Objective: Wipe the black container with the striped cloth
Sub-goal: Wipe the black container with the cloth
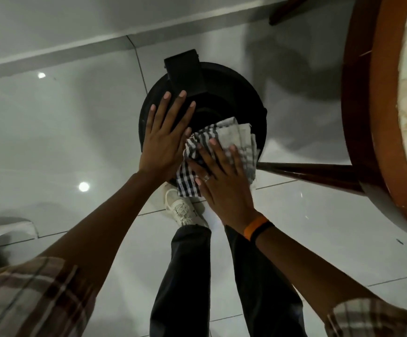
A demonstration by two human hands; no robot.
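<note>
Below the camera, on the glossy white tiled floor (294, 227), stands the black container (234, 93), round and seen from straight above; its lid is dark and matte, with a raised rectangular black block (185, 74) at the far edge, toward the wall and its pale skirting; the near half of the lid is hidden under both hands. The left hand (166, 139) lies flat and open on the lid, fingers spread and pointing at the block, gripping nothing; the right hand (221, 176), also flat with its fingers extended, presses the striped cloth (236, 139) against the right near part of the lid rather than closing around it (a ring shows on one finger, and an orange and black band on the wrist). The cloth is crumpled, black-and-white checked at its near end and paler grey with thin stripes farther out; one corner hangs over the near rim of the container. Just beside the container on the right, a dark wooden leg (306, 169) runs out from a round wooden table (377, 117) with a pale top, its rim close to the container's side. Under the hands, dark trousers (187, 276) and a white laced shoe (183, 210) stand on the tiles, the toe touching or nearly touching the container's base; plaid sleeves fill both near corners.
</note>
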